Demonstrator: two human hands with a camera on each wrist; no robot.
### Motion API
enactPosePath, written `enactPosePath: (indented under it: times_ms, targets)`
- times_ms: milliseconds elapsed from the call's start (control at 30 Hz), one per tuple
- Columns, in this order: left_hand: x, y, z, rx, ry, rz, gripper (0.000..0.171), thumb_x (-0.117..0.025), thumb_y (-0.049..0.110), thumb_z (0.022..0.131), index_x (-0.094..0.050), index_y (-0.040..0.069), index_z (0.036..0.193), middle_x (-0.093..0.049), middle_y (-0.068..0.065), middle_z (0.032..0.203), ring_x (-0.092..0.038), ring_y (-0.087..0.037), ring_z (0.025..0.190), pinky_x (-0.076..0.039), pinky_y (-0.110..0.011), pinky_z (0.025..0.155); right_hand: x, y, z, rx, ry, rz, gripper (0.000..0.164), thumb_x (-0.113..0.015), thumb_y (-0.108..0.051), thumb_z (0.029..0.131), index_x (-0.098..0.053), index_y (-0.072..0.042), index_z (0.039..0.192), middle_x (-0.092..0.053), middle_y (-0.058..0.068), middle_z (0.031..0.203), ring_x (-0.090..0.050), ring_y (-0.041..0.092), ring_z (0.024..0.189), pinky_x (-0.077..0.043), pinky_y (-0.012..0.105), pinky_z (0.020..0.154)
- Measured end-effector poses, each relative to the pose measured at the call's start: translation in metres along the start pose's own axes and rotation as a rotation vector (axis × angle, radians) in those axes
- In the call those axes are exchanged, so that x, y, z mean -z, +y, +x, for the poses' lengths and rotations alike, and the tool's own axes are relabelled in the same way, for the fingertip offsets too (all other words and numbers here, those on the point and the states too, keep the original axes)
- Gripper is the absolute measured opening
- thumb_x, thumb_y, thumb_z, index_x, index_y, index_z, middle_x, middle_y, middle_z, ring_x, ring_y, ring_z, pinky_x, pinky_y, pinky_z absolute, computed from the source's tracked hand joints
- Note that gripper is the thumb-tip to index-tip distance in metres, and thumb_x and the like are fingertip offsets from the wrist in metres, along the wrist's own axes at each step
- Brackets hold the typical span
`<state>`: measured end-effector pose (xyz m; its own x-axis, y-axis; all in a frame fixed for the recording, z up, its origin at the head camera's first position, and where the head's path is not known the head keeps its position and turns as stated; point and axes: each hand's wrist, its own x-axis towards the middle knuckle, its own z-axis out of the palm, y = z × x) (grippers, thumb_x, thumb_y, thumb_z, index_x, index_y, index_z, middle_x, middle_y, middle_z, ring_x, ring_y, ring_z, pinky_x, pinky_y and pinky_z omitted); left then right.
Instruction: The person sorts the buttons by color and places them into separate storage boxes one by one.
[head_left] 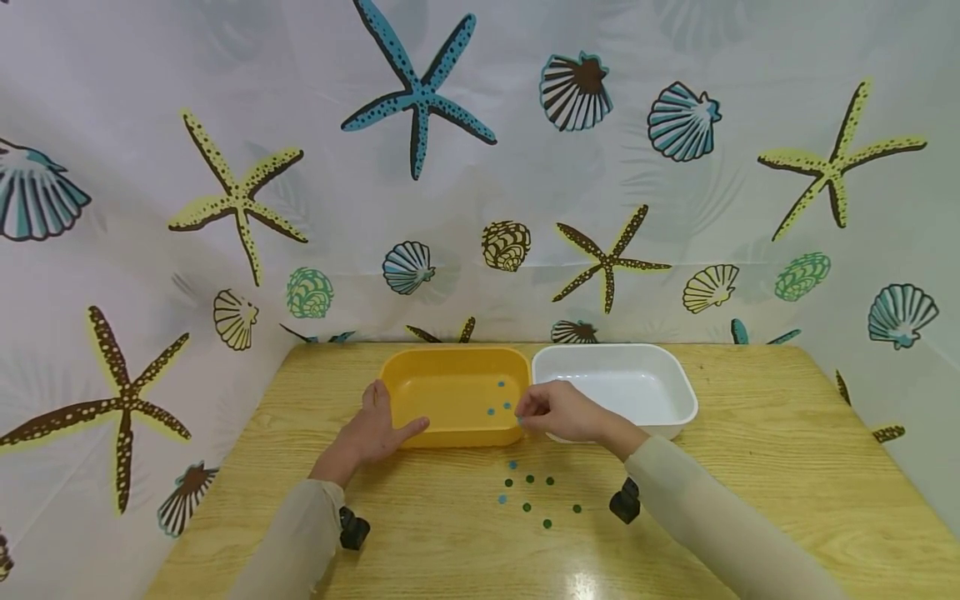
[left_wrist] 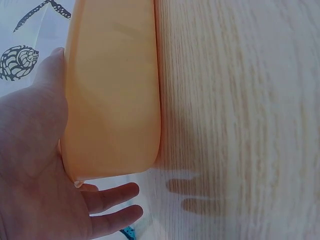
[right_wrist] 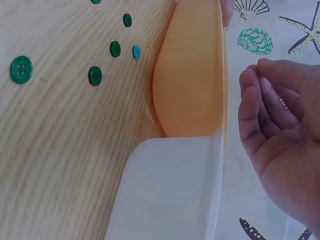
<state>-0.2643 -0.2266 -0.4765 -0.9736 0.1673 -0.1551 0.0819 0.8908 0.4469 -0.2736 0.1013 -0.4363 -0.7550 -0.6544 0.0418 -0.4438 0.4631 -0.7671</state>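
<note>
My left hand (head_left: 377, 429) rests on the left end of a yellow plastic tub (head_left: 450, 438), thumb over the front rim and the other fingers along the end wall. The left wrist view shows those fingers straight and spread beside the tub (left_wrist: 115, 90). Above the tub's right front corner, my right hand (head_left: 562, 410) pinches a small blue button (head_left: 521, 422) between thumb and fingertips. In the right wrist view the pinched fingers (right_wrist: 257, 75) hide the button. Three blue buttons (head_left: 491, 412) lie inside the tub toward its right side.
A white tub (head_left: 686, 408) stands against the yellow one's right end. In front of them several green buttons (head_left: 527, 507) and two blue buttons (head_left: 502, 499) lie scattered on the wooden table (head_left: 420, 533). A patterned curtain (head_left: 480, 183) encloses the back and sides.
</note>
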Motion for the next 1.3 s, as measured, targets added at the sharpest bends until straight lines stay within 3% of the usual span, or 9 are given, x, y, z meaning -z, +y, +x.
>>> enactPosePath:
  times_ms: [500,1300]
  targets:
    - [0.002,0.002,-0.003,-0.009,-0.012,-0.008,0.118,-0.043,0.072,0.085,0.011,-0.015,0.142,0.009,-0.035,0.148,-0.04,-0.052,0.121,-0.037,-0.055,0.096,-0.002,0.004,0.017,-0.047,0.069,-0.027,0.008,-0.064,-0.009,0.09,-0.067,-0.005,0.096,-0.064,-0.003,0.083,-0.059,0.01,0.073,-0.049,0.025,0.067]
    - [0.002,0.003,-0.002,0.007,-0.02,-0.009,0.118,-0.045,0.071,0.085,0.013,-0.014,0.142,0.011,-0.034,0.148,-0.046,-0.049,0.116,-0.041,-0.053,0.093,-0.002,0.007,0.038,-0.102,0.08,-0.041,0.017,-0.061,-0.008,0.091,-0.068,0.0,0.105,-0.067,0.001,0.09,-0.062,0.012,0.078,-0.05,0.025,0.067]
